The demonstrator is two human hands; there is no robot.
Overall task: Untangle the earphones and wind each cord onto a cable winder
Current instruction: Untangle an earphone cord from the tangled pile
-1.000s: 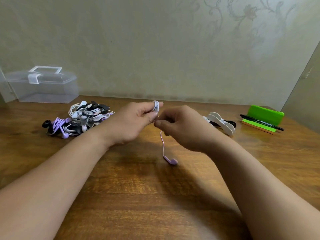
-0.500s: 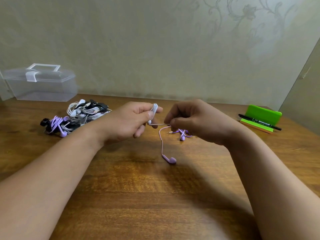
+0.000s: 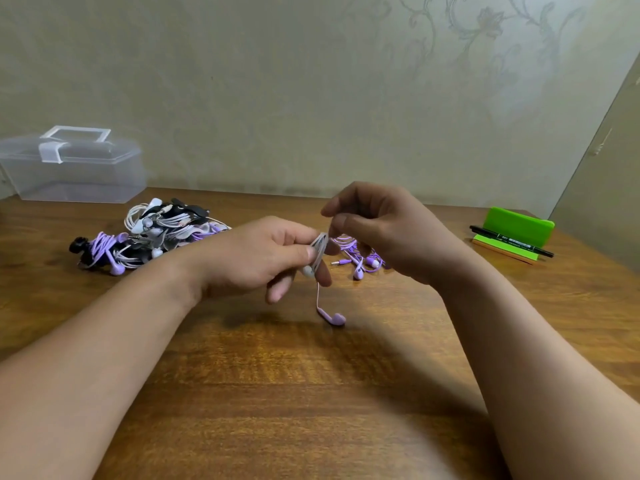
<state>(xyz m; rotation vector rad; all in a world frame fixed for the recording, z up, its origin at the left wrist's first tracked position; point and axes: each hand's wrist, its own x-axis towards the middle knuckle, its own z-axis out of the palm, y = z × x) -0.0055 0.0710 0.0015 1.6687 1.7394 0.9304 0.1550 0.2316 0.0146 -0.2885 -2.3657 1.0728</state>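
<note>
I have the cable winder (image 3: 318, 249) in my left hand (image 3: 256, 258), raised a little above the middle of the desk (image 3: 277, 393). My thumb is pressed on its near face and my fingers (image 3: 323, 271) are curled behind it, so the grip is closed and firm. The winder is white and narrow. Its long axis runs tilted, with the upper end leaning toward the right edge of the desk and the lower end toward me.

My right hand (image 3: 391, 233) is just beside that upper end, almost touching it. Thumb and forefinger are pinched together on what I take to be the lilac cord (image 3: 318, 296); the strand between them is too fine to make out. The other fingers are loosely curled.

Below the winder the cord drops nearly straight down to one earbud (image 3: 335, 319), which lies on the desk, nearer the front edge than both hands. I judge that the next wrap has to cross the winder's long axis, and the right hand is the nearer one to lead it round. Only a short tail is left to take up.

More loose lilac earphones (image 3: 360, 261) lie on the desk just behind my right hand. A pile of wound earphones (image 3: 152, 233) sits toward the far left corner.
</note>
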